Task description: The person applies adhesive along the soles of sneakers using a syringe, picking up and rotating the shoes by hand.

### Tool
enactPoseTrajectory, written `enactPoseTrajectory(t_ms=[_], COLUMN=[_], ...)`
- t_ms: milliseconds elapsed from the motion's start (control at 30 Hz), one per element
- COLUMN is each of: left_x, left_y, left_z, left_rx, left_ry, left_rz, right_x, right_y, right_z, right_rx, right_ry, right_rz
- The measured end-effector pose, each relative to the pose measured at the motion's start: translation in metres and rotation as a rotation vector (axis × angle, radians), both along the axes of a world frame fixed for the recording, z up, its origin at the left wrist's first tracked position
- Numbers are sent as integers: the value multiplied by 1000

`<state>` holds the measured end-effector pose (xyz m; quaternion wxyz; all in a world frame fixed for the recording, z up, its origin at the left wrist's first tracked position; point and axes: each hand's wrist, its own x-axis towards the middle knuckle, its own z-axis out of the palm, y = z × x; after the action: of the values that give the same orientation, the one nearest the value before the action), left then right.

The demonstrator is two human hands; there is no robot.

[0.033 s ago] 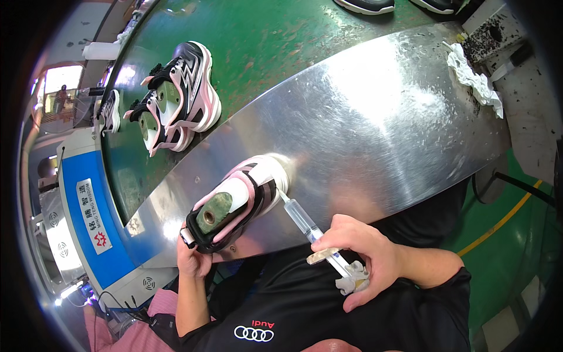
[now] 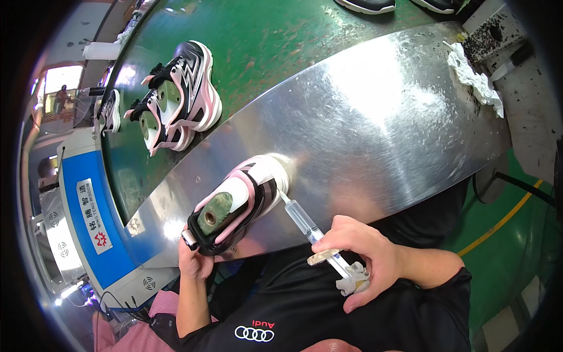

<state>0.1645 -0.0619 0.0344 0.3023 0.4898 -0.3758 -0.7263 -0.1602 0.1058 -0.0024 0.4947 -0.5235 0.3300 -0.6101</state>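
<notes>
A black, white and pink sneaker (image 2: 271, 174) rests on the shiny metal table, toe pointing away to the right. A green shoe last (image 2: 216, 215) with a round hole fills its opening. My left hand (image 2: 196, 258) is closed on the sneaker's heel from below, its fingers partly hidden behind it. In my right hand (image 2: 360, 246) is a clear plastic syringe (image 2: 302, 219), held aslant. Its thin tip meets the sneaker's side near the sole edge by the forefoot. Greyish-white stuff (image 2: 353, 278) is wrapped round the plunger end, against my palm.
A pair of similar sneakers (image 2: 202, 97) with lasts inside stands on the green surface (image 2: 258, 47) beyond the metal table (image 2: 352, 135). Crumpled white tissue (image 2: 474, 79) lies at its far right end. A blue and white machine (image 2: 94, 205) stands at left.
The sneaker and my left hand have shifted very slightly to the right. My right hand and the syringe look nearly still. Pink cloth at the lower left has moved a little.
</notes>
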Motion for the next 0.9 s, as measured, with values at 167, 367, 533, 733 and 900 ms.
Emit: enactPoseTrajectory(t_ms=[167,367,533,733,900], left_x=[5,-4,-10,-39,-57], left_y=[8,27,47,70,78], left_z=[0,4,2,4,-5], left_rx=[64,151,267,376,493], left_ry=[96,126,213,377,538], left_rz=[-69,-20,-119,-229,-265], right_x=[3,6,5,5,3], right_y=[3,6,9,8,13], right_z=[3,7,12,29,51], right_rx=[4,6,17,17,123], right_ry=[14,48,69,95,36], right_rz=[1,11,-14,6,79])
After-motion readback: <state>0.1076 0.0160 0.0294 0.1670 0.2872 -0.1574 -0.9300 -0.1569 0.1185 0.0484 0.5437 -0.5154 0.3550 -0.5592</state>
